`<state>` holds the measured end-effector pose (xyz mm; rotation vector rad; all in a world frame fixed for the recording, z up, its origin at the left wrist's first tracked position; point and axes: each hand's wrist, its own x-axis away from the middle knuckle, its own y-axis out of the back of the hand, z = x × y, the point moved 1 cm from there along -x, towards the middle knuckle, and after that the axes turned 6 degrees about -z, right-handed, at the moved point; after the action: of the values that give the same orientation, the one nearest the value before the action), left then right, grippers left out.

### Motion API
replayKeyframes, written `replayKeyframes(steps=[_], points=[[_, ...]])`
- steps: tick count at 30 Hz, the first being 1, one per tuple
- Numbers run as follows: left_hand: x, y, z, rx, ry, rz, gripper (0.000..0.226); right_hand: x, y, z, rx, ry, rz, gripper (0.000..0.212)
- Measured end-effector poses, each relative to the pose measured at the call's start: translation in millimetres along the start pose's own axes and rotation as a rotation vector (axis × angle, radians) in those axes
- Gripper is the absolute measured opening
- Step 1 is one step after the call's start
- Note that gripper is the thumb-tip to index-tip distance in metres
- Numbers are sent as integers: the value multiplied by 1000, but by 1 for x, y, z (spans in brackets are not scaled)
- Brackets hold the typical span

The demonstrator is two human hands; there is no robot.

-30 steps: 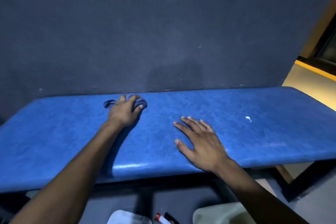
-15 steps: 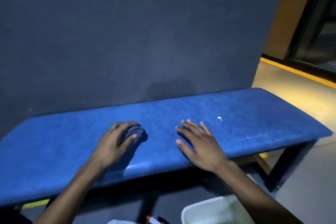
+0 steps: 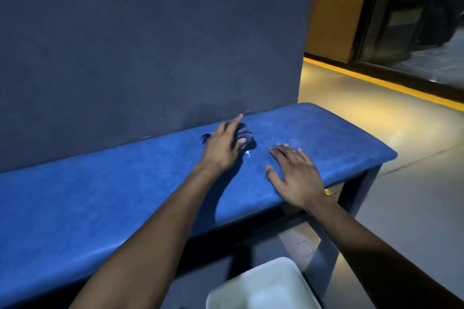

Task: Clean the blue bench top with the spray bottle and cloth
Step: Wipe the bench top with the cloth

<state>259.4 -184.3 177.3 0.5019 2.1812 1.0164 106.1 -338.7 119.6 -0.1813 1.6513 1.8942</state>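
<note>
Left hand (image 3: pixel 223 148) fingers curled over crumpled blue cloth (image 3: pixel 244 137) on mottled padded bench top (image 3: pixel 100 195); right hand (image 3: pixel 292 178) flat, empty.

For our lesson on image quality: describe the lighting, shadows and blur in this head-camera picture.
Head view: dim over the blue bench top, with warm light on the floor at right; the left hand, on the cloth, casts a dark shadow beneath the forearm; the white tub at the bottom edge is blurred.
</note>
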Motion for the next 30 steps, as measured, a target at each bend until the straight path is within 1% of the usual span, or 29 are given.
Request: replayKeyframes(steps=[2, 4, 5, 9, 10, 11, 12, 13, 15, 16, 17, 18, 20, 22, 24, 26, 27, 28, 30], points=[[-15, -28, -8, -42, 6, 60, 71, 0, -4, -2, -10, 5, -11, 72], [-25, -39, -7, -108, 21, 89, 62, 0, -7, -3, -21, 8, -19, 72], [-25, -38, -2, -121, -10, 107, 59, -1, -7, -3, -26, 9, -19, 72], [19, -4, 19, -40, -316, 158, 41, 1, -6, -5, -37, 9, -23, 72], [32, 10, 25, -9, -355, 172, 39, 1, -6, -5, -40, 11, -23, 71], [38, 21, 35, -7, -359, 178, 40, 1, -7, -5, -43, 13, -26, 71], [34, 28, 48, -39, -315, 181, 44, 1, -7, -5, -45, 11, -30, 70], [25, 29, 63, -92, -235, 165, 49, 1, -8, -5, -47, 8, -32, 70], [-2, 21, 83, -179, -13, 105, 57, 1, -8, -4, -44, 9, -35, 68], [-16, 11, 83, -183, 76, 78, 57, 1, -8, -4, -43, 9, -37, 68], [-29, -2, 75, -165, 119, 59, 55, 1, -7, -3, -40, 7, -39, 67], [-39, -16, 61, -155, 115, 50, 54, 1, -7, -3, -36, 5, -41, 67], [-43, -34, 32, -133, 31, 71, 54, 0, -7, -3, -17, 14, -43, 66], [-21, -32, 14, -90, -87, 125, 54, 0, -7, -3, -4, 21, -46, 65], [19, -12, 10, -32, -233, 171, 47, 0, -6, -3, -4, 24, -46, 64], [56, 16, 17, 19, -361, 182, 41, 0, -5, -3, -2, 35, -44, 63], [65, 29, 26, 26, -392, 192, 39, 1, -6, -3, 0, 36, -43, 63], [66, 39, 38, 15, -380, 190, 39, 1, -6, -3, 1, 35, -40, 63], [49, 47, 69, -53, -279, 145, 42, 1, -5, -2, 2, 25, -30, 63]])
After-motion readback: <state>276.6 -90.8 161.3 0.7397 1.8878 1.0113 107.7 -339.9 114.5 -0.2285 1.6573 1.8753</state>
